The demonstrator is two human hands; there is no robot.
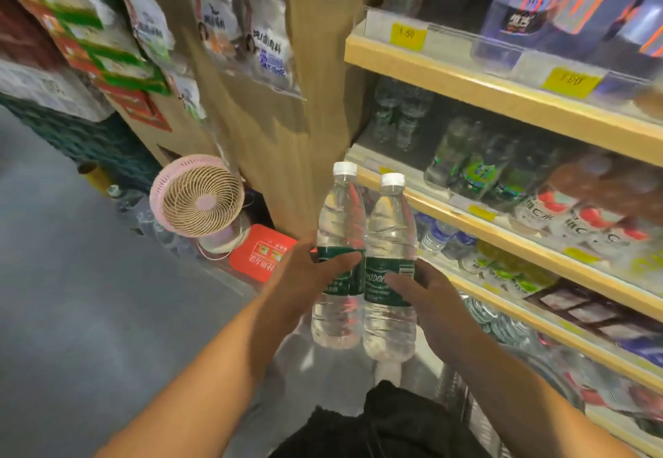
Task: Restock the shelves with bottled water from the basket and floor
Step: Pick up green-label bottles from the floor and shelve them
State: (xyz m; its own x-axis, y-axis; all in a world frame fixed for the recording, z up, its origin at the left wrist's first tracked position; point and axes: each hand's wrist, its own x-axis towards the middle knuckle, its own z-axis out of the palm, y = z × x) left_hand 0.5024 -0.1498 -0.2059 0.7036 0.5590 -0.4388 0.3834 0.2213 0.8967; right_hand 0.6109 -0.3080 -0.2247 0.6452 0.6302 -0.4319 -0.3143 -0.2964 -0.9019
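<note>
Left hand (pixel 305 274) and right hand (pixel 427 299) each grip a bottle (pixel 339 260) (pixel 391 271) (upright, touching), left of the shelves (pixel 502 98).

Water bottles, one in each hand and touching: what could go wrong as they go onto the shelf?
The left hand and right hand each grip a bottle only at the label, so one may slip. The shelves look crowded; pushing in could topple stock. The pink fan sits low nearby, easy to knock.
</note>
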